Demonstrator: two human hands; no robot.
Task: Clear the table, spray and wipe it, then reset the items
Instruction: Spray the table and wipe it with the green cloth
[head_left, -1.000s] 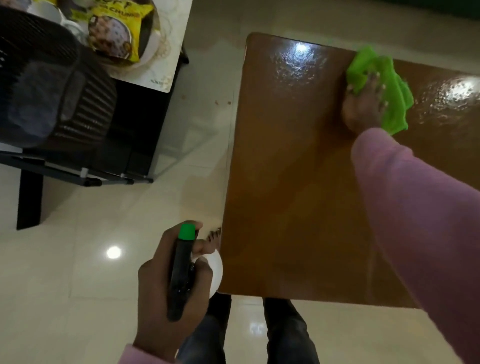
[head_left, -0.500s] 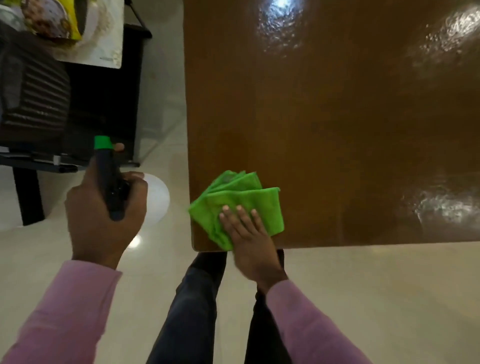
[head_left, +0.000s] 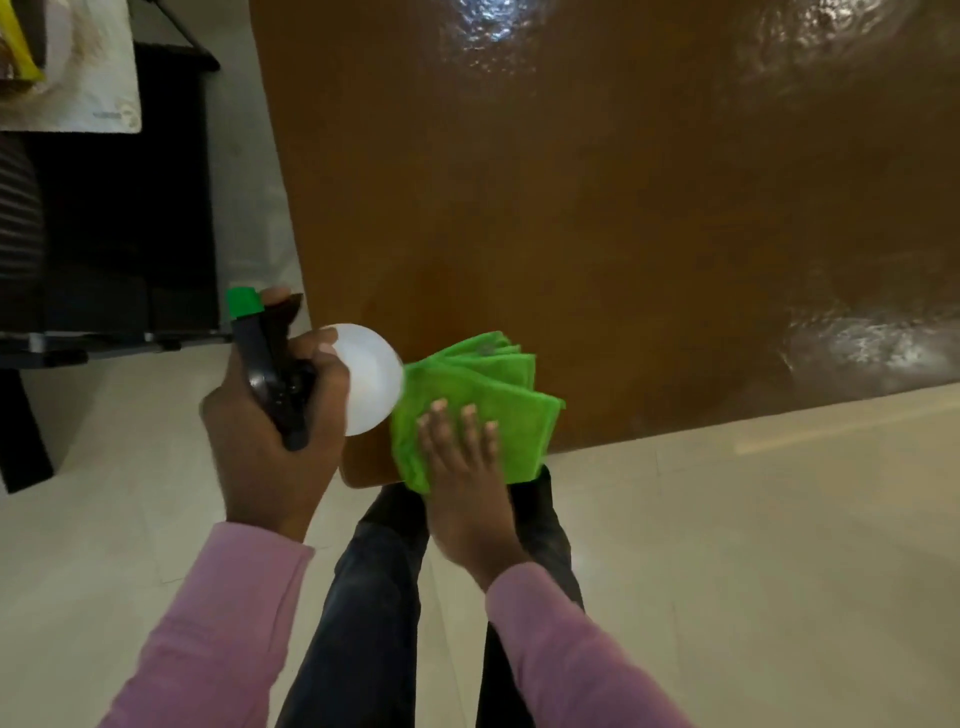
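Note:
The brown glossy table (head_left: 597, 234) fills the upper right, with wet shiny patches on its surface. A folded green cloth (head_left: 483, 395) lies at the table's near left corner, partly hanging over the near edge. My right hand (head_left: 467, 488) presses flat on the cloth with fingers spread. My left hand (head_left: 270, 441) grips a spray bottle (head_left: 363, 379) with a white round body, black trigger head and green nozzle. The bottle hovers at the table's left edge, right beside the cloth.
A black chair or stand (head_left: 119, 234) stands on the left across a strip of pale tiled floor (head_left: 753, 571). A white sheet (head_left: 88, 62) with a yellow packet lies on it at the top left. My dark trouser legs show below the table corner.
My right hand drew the cloth from the far side back to the near left corner. My left hand brought the spray bottle right, close to the cloth and table edge.

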